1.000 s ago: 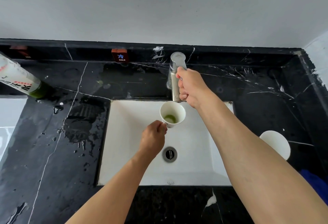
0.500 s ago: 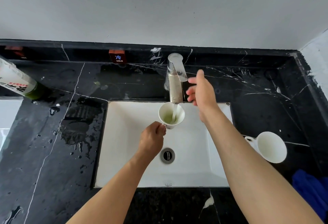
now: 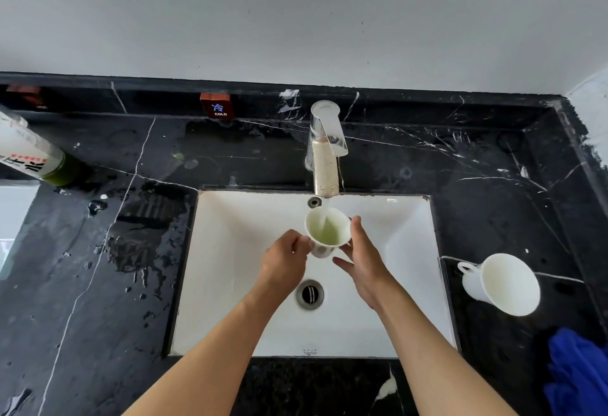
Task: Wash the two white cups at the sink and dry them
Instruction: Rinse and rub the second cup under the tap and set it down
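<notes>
The first white cup [image 3: 325, 233] was only at its rinse. It sat under the chrome tap [image 3: 325, 149], over the white sink [image 3: 230, 267], with water running into it and a pale green liquid pooling inside. The left hand [image 3: 284, 262] had it in a closed grip, fingers curled at the cup's left side where I took the handle to be, though the handle itself was hidden. The right hand [image 3: 363, 266] was open, fingers straight, its tips at the cup's right wall, touching or just shy of it; I could not tell which.

I judged the job barely begun: this cup not yet clean, no drying done. The second white cup [image 3: 503, 284] stood well out to the right of the right hand on the black marble counter [image 3: 98, 284], untouched by either hand. A blue cloth [image 3: 579, 373] lay nearer me than that cup, likely for drying.

Behind the left grip, on the back ledge, a red tag [image 3: 215, 106] read "COLD" under a Chinese character. Far left, a bottle [image 3: 29, 155] bore Chinese print I could not make out fully.
</notes>
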